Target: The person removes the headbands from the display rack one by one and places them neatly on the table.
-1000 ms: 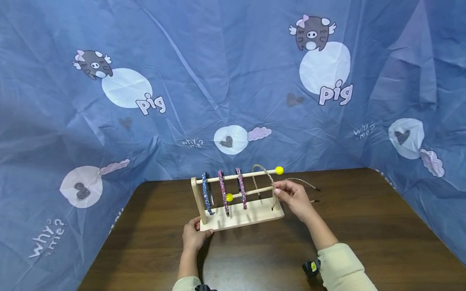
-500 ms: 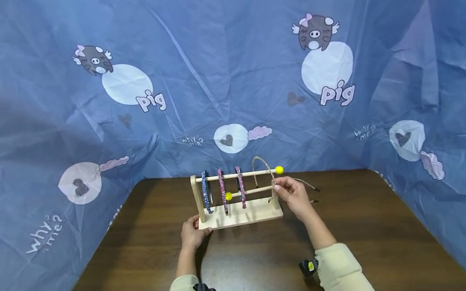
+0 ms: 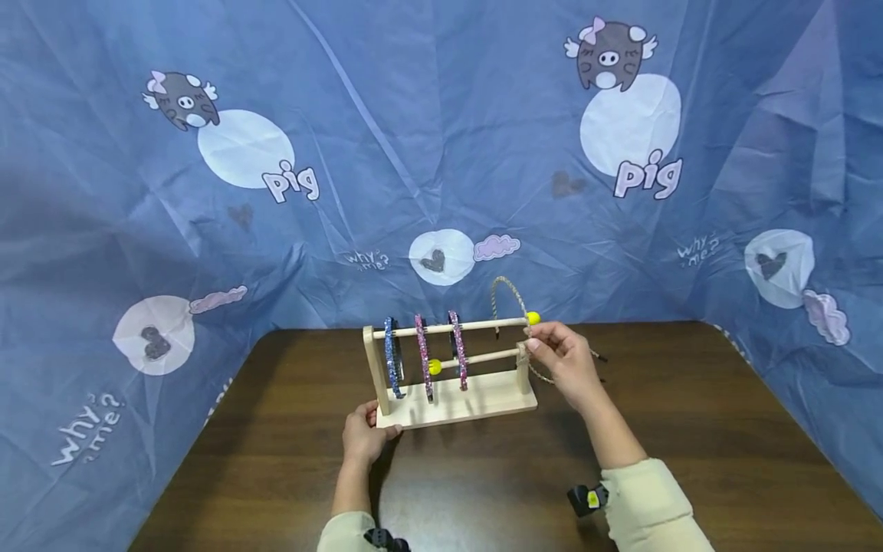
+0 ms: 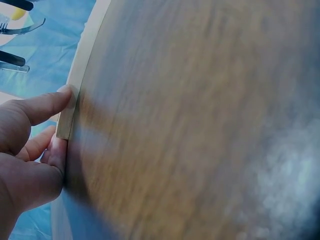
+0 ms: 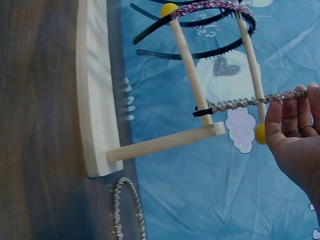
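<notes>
Rack (image 3: 483, 393): pale wood, smooth, matt. Yellow balls (image 3: 533, 317) on its rods: smooth, plastic-looking. Blue headband (image 3: 392, 356) and pink headbands (image 3: 423, 356) on the rack: rough glitter outside, black and smooth inside, plastic-looking. Braided headband (image 5: 235, 104) at the rack's right end: knobbly, metallic glint. Table (image 3: 276, 460) beneath the rack: dark wood grain, smooth, glossy sheen in front. Backdrop (image 3: 441, 153) behind the rack: creased cloth. Sleeve (image 3: 648, 498) right-front of the rack: matt cloth.
</notes>
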{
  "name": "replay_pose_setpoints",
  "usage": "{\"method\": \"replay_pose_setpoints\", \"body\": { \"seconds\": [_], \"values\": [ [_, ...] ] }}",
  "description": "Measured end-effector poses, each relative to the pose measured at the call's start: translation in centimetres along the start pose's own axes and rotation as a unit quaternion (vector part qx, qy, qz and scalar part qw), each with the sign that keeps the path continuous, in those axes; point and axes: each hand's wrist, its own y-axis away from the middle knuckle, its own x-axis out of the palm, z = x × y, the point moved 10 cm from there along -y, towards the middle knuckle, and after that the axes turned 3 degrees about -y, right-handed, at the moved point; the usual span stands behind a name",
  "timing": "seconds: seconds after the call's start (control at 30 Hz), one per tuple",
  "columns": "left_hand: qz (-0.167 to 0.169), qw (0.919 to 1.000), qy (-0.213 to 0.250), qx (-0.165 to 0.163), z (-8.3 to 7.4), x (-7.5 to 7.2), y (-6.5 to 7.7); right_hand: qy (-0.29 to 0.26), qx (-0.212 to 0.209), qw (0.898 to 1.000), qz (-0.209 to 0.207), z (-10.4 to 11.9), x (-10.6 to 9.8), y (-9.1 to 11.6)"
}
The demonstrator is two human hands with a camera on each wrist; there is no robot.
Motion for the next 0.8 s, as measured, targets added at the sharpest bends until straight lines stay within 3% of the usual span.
{"method": "replay_pose_setpoints", "body": {
  "seconds": [0.2, 0.43, 0.8],
  "values": [
    [0.000, 1.0000, 0.005, 0.007, -0.5, 0.0, 0.0, -0.004, -0.023, 1.000, -0.015, 1.5, -0.6, -0.3],
    [0.001, 0.9999, 0.005, -0.009, 0.2, -0.1, 0.6, -0.003, -0.029, 0.999, -0.026, 2.2, -1.6, 0.3],
    [-0.004, 0.9999, 0.002, 0.009, -0.4, -0.1, 0.1, -0.026, -0.080, 0.995, -0.044, 3.9, -3.9, 0.1]
  ]
}}
